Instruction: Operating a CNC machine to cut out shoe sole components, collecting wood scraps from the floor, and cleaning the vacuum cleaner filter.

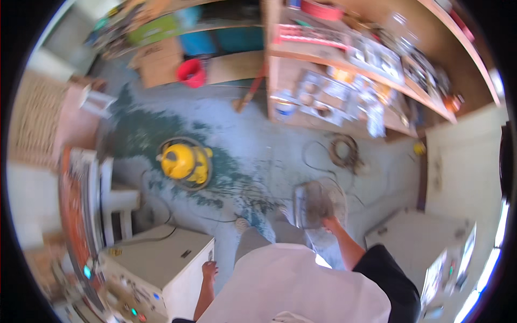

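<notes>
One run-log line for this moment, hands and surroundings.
left hand: beside pale cabinet, contact unclear | right hand: at grey-brown boxy object, grip unclear (blur) | ahead: yellow machine on floor

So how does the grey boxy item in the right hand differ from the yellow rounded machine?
The grey boxy item is squarish and dull, while the yellow rounded machine is domed and bright. The right hand grips the grey boxy item's near edge; the yellow rounded machine sits on the floor untouched.

Your apron point(307, 285) looks matt cloth, the left cabinet point(153, 258) smooth, the vacuum point(182, 161) glossy plastic, the shelf point(272, 70) wood.
</notes>
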`<move>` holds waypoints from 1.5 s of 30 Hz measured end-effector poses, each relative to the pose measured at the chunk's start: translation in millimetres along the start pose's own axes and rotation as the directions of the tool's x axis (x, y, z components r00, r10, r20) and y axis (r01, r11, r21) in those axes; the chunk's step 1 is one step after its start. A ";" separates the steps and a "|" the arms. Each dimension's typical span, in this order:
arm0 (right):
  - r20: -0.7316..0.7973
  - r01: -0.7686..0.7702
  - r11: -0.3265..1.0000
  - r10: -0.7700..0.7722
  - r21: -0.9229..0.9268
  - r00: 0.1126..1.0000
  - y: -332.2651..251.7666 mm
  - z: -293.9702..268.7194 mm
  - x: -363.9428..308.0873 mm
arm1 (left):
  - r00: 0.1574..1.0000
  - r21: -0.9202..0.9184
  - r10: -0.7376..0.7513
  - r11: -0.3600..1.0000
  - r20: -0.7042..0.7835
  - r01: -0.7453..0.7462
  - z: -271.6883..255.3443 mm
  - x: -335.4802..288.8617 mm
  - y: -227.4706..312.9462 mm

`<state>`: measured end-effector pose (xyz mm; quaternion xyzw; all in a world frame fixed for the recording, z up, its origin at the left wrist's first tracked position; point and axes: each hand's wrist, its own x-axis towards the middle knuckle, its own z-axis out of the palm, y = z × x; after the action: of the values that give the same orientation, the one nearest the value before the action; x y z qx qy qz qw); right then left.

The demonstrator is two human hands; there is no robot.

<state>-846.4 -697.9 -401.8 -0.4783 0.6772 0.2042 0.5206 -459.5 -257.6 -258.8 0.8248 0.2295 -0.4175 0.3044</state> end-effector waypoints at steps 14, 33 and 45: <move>-0.024 -0.151 0.951 0.163 0.270 0.986 53.3 16.8 -63.4 | 0.906 0.418 0.321 0.809 0.277 -0.414 -54.2 35.1 -2.2; 0.121 0.087 0.992 -0.075 -0.092 0.990 -104.0 56.2 -34.4 | 0.352 0.551 0.774 0.626 -0.526 -0.552 -78.5 -69.5 50.5; 0.630 0.770 -0.020 -0.590 -0.637 0.506 -442.0 320.8 -16.2 | 0.312 0.420 0.461 0.887 -0.831 -0.191 -238.4 -16.7 43.5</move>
<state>-302.7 -645.3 -409.5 -0.9167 0.0849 0.2806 0.2716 -310.2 -125.2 -120.4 0.9741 0.1319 0.1532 0.1015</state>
